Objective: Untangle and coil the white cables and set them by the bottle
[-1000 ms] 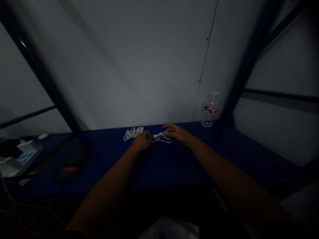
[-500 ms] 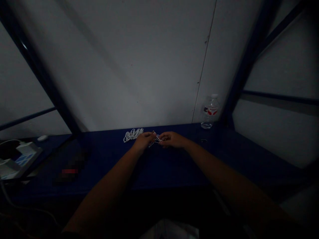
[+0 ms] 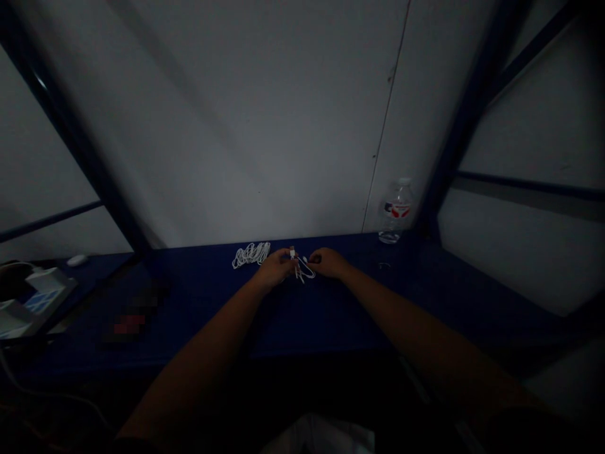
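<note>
In the dim head view, my left hand (image 3: 276,267) is closed on a white USB cable (image 3: 309,275), near its plug (image 3: 292,253), which points up above the fingertips. Short loops of the cable hang to the right of those fingers. My right hand (image 3: 329,262) is just to the right, its fingers pinched by the other end of the cable; the exact contact is too dark to make out clearly. Left of my hands lies a bundle of white cord (image 3: 250,254) on the blue tabletop (image 3: 302,321).
A clear water bottle (image 3: 396,211) stands at the back right by the pale wall (image 3: 265,126). A small thin curved piece (image 3: 384,265) lies before it. On the left are a blurred dark object (image 3: 130,321), a power strip with plugs (image 3: 45,296) and a small white object (image 3: 77,260).
My hands have moved slightly apart. The USB plug now shows upright above my left fingers, and a cable loop hangs open between the hands. The view has shifted a little.
</note>
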### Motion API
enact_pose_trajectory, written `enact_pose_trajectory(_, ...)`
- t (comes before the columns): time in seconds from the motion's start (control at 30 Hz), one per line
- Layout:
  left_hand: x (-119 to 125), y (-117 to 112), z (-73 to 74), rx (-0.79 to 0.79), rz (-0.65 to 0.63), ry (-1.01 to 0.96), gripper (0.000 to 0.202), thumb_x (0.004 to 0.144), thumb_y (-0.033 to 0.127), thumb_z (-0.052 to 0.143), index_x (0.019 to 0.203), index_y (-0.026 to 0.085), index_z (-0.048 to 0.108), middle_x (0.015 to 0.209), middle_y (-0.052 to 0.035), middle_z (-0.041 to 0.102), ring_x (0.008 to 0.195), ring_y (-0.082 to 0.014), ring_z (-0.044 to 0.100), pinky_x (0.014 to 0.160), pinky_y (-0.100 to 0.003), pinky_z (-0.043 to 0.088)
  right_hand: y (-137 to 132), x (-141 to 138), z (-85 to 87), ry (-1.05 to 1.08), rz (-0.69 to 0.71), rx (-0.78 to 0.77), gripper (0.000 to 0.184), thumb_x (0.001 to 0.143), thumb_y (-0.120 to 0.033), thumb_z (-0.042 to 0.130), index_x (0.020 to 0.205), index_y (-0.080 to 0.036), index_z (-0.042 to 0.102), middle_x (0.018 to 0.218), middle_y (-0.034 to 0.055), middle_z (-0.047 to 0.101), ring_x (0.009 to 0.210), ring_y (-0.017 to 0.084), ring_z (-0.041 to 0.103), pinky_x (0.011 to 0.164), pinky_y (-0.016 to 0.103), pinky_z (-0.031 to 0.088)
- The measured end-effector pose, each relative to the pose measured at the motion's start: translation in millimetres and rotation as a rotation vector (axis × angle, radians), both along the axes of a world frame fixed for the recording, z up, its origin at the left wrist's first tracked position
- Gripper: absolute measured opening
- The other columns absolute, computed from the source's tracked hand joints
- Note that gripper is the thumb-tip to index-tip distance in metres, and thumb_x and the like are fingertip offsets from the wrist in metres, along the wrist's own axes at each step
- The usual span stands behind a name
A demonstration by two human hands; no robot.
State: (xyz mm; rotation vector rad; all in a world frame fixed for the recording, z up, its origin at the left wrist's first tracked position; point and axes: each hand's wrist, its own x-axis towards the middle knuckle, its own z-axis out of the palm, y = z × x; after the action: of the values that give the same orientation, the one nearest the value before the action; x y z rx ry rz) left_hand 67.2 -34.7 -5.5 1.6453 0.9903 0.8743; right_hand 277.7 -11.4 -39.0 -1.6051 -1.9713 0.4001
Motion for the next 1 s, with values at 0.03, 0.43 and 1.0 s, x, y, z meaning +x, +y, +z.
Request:
enact_pose_trajectory(0.03,-0.5,0.9,-2.2,0.014,-0.034,0.040,0.031,0.081,0.035,0.065,0.105,0.015,0.062,0.081,-0.0042,0.068,0.065,-0.0122,0.061,0.062,-0.023,0.044,-0.6,-4.6,0.5,0.011,-0.003,-0.014,0.022,0.073,-0.041,0.072,0.080,-0.021,0.074,0.084,0.0069,0.073,0.072,0.017,0.063,0.063,0.024,0.042)
enact_pose_trajectory(0.43,-7.8,8.4,-11.9,0.175,-0.064,0.357,0.029,0.083,0.037,0.059,0.102,0.017,0.066,0.085,-0.0047,0.070,0.071,-0.0157,0.063,0.063,-0.024,0.044,-3.5,15.9,17.0,0.290,-0.108,-0.067,0.022,0.081,-0.019,0.062,0.102,-0.017,0.067,0.082,0.0070,0.072,0.067,0.014,0.062,0.057,0.021,0.043)
enact_pose_trajectory(1.0,-8.5,-5.2,14.7,0.287,0.107,0.246,0.038,0.083,0.050,0.059,0.076,0.014,0.068,0.067,-0.0032,0.066,0.061,-0.0134,0.058,0.061,-0.025,0.042,-30.4,-16.3,24.5,0.693,0.283,-0.222,0.032,0.074,-0.048,0.073,0.079,-0.017,0.073,0.066,0.0028,0.068,0.060,0.013,0.062,0.063,0.028,0.054)
